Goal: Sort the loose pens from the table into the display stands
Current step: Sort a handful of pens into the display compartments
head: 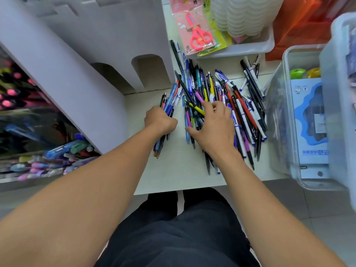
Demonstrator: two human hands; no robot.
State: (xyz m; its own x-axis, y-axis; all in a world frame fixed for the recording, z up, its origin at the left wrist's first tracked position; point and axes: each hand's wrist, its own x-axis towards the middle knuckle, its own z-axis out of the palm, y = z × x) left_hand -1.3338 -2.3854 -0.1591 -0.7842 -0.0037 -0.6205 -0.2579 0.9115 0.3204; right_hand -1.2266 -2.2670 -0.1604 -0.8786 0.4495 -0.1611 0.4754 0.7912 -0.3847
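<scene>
a loose heap of pens (pixel 227 105) lies on the pale table (pixel 177 176), spread in a fan just past and to the right of both hands. the left hand (pixel 159 120) is curled in a fist round a bundle of pens (pixel 169 105); their blue and red ends stick out beyond the knuckles and their tips poke out below the wrist, toward the person. the right hand (pixel 213 126) lies on the heap just right of that fist, palm down, thumb stretched toward the left hand; its fingertips bend down among the pens beside a yellow pen (pixel 196 108), but whether they pinch one cannot be told.

left of the fist and beyond it stands a white cardboard display stand (pixel 96 54) with two arched slots, close to the bundle's far ends. further left of the left forearm, trays of coloured pens (pixel 48 158) are blurred. past the heap, far from the hands, a packet of pink scissors (pixel 198 33) leans over the edge of a white tray (pixel 250 47) that holds a stack of white baskets (pixel 242 14). right of the right hand, just beyond the heap's edge, sits a clear plastic box (pixel 300 116) with a blue carton (pixel 312 120) inside. below the table edge, dark trousers (pixel 179 234) show between the forearms.
</scene>
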